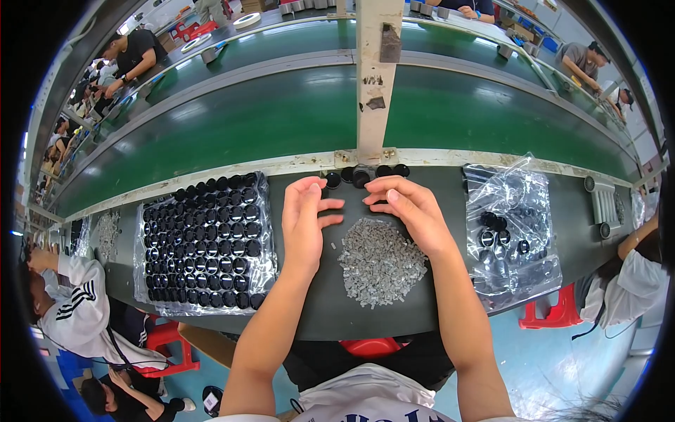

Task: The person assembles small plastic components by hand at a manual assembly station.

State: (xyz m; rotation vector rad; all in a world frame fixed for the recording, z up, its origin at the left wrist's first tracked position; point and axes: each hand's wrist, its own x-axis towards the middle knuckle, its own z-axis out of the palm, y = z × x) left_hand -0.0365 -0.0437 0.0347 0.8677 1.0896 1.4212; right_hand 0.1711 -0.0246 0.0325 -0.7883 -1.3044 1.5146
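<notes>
Both of my hands are raised over the grey table, facing each other with a gap between them. My left hand (304, 218) has its fingers apart and loosely bent, and nothing shows in it. Opposite it, my right hand (410, 213) is also loosely curled with fingers apart and no object visible. Just beyond the fingertips, several round black caps (332, 181) lie in a row along the belt's edge. A heap of small grey metal pieces (382, 264) sits below and between the hands, closest to my right wrist.
Left of me, rows of round black caps (200, 239) cover a clear plastic sheet (266, 264). To the right, a clear plastic bag (517, 271) lies with loose black caps. A green conveyor belt (281, 116) runs behind an upright white post (373, 133). Other people sit on both sides.
</notes>
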